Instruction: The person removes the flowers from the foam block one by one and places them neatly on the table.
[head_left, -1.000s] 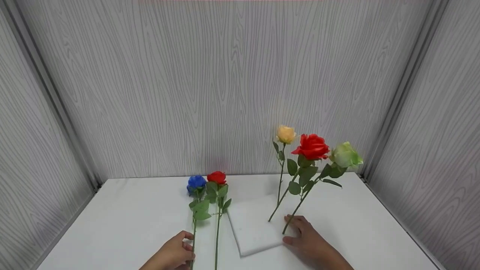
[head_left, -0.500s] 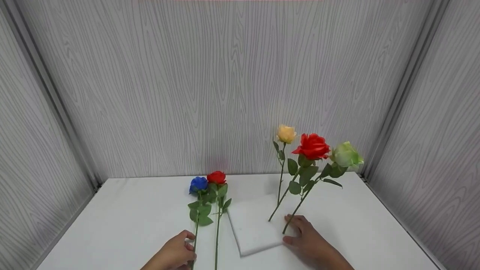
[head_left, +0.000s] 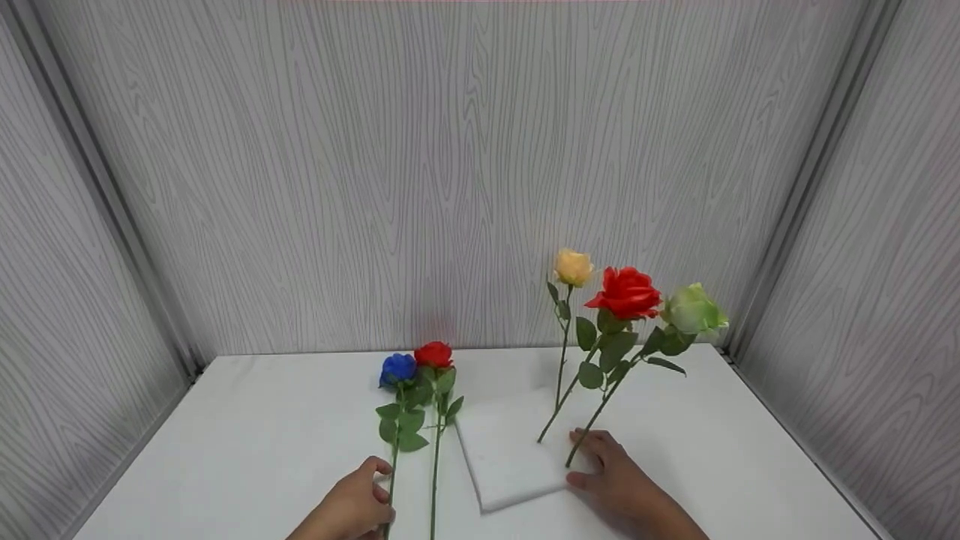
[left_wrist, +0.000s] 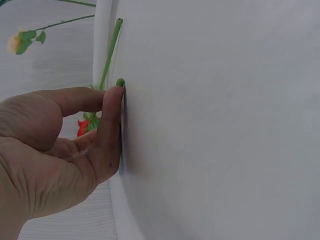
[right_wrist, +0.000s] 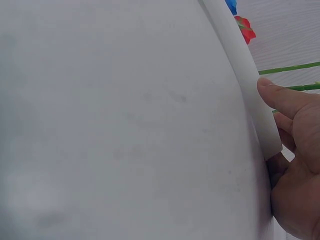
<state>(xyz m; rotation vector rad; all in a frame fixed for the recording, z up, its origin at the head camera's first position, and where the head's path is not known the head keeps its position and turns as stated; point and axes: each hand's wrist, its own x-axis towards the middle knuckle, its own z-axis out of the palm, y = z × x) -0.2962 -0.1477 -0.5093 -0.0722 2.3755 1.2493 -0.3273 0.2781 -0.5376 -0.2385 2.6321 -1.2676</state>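
A blue rose (head_left: 398,370) lies on the table with its stem toward me. My left hand (head_left: 355,500) holds the lower stem between curled fingers and thumb; in the left wrist view, the green stem end (left_wrist: 120,82) shows just past a fingertip. Just right of it lies a red rose (head_left: 434,355). My right hand (head_left: 619,480) grips the right side of a flat white block (head_left: 510,465), its thumb (right_wrist: 280,95) on the block's edge. A yellow rose (head_left: 574,268), a larger red rose (head_left: 625,294) and a pale green rose (head_left: 694,310) stand in the block, leaning right.
The white table (head_left: 247,435) ends at a grey wood-grain back wall (head_left: 337,187). Side panels rise on the left (head_left: 75,300) and right (head_left: 870,315). The standing roses' leaves overlap above the block.
My left hand has shifted slightly right, and the blue rose's head has swung right, closer to the lying red rose. My left index finger is raised a little. The right hand and block stay put.
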